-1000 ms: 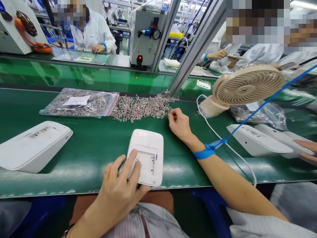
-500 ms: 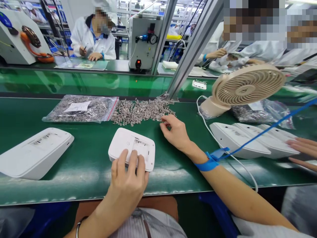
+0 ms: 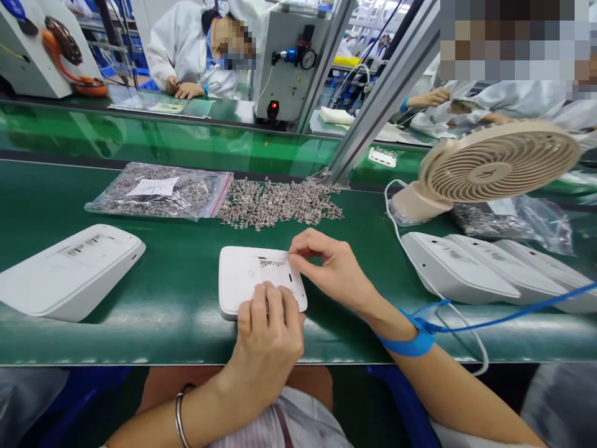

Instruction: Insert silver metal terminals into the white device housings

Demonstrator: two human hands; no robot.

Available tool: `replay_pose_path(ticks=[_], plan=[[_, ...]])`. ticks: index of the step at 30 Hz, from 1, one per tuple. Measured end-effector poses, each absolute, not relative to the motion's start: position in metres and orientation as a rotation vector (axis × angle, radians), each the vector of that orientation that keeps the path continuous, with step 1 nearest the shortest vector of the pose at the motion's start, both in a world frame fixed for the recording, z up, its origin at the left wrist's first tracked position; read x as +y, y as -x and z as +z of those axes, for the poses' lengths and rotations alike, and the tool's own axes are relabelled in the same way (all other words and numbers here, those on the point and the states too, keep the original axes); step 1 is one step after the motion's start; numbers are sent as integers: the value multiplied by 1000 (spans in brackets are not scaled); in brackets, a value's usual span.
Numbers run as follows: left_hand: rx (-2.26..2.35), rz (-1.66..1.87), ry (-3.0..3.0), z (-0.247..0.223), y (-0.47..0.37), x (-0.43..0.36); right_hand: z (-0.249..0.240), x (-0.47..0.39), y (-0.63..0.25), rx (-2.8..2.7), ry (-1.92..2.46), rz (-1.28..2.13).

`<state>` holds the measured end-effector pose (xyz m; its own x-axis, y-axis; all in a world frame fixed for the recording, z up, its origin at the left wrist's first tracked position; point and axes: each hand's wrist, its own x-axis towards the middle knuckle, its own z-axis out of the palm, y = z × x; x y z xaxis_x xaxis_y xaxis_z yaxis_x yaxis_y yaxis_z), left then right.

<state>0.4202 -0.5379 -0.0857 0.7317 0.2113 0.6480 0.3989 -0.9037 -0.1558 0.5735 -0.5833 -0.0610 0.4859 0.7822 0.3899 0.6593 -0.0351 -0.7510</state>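
A white plastic device housing (image 3: 236, 274) with a battery compartment lies face down on the green bench in front of me. My left hand (image 3: 273, 323) grips its near edge, the fingers curled over the top by the compartment. At the far right corner of the housing, the thumb and forefinger of my right hand (image 3: 326, 264) are pinched together. Whatever lies between those fingertips is too small to make out. Just beyond the housing spreads a pile of small metal parts (image 3: 280, 202). A blue strap with a cord circles my right wrist.
At left lies another white housing (image 3: 69, 270), below a zip bag of metal parts (image 3: 163, 190). To the right stand a beige fan (image 3: 494, 165), its white cable and several white housings (image 3: 459, 267). A metal post (image 3: 368, 93) rises behind the pile. Co-workers sit across the bench.
My right hand has come from the edge of the metal pile to the housing's far right corner. The housing has turned slightly under my left hand. Another person's hand at right has left view.
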Motion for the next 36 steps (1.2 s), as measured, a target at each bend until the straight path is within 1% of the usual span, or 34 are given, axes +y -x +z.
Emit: replay_pose_path(ticks=[3, 8, 12, 18, 23, 25, 30, 36], plan=[[-464, -921, 2642, -85, -419, -539, -61, -582, -568, -1330, 1774, 190], [-478, -867, 2645, -87, -417, -539, -65, -579, -567, -1405, 1850, 47], [-442, -778, 2660, -86, -416, -539, -65, -579, -568, -1455, 1877, 22], [-413, -694, 2664, -83, -420, -537, -64, -579, -569, -1378, 1954, 56], [-401, -622, 2674, -81, -423, -535, -64, -587, -569, -1241, 1906, 226], [-403, -615, 2669, -81, -424, -535, -66, -591, -569, -1219, 1876, 242], [-391, -618, 2669, -83, -423, -535, -70, -597, -565, -1321, 1884, 132], [-385, -623, 2651, -84, -421, -536, -66, -597, -561, -1626, 1976, -75]])
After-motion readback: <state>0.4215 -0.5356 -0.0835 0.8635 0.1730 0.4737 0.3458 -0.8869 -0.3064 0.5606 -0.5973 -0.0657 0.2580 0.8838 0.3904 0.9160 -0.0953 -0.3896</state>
